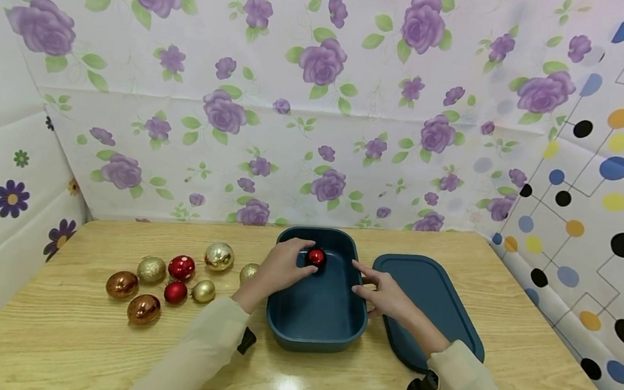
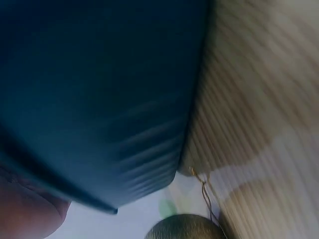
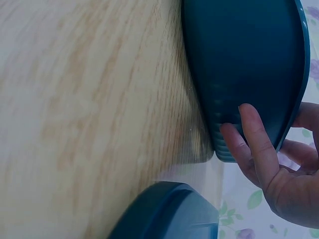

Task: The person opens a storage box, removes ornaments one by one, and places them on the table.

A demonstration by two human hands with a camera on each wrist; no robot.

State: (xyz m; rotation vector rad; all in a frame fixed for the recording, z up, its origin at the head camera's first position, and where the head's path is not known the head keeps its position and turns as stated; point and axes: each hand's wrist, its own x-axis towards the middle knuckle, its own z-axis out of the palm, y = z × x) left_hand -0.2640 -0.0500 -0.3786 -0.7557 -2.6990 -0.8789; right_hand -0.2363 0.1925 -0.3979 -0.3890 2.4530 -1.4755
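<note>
A shiny red Christmas ball [image 1: 316, 257] is in the far left part of a dark blue box [image 1: 317, 313]. My left hand [image 1: 283, 267] reaches over the box's left rim and holds the ball between thumb and fingers. On the other side, my right hand [image 1: 386, 294] grips the box's right wall, with some fingers against the outside and others over the rim, as the right wrist view shows. In the left wrist view, the box wall [image 2: 99, 99] hides most of the left hand and all of the ball.
Gold, red and copper ornaments, such as a large gold ball [image 1: 219, 256] and a copper one [image 1: 144, 309], lie left of the box. A glittery gold ball [image 1: 249, 273] sits close to its left wall. A blue lid [image 1: 435, 300] lies right of the box.
</note>
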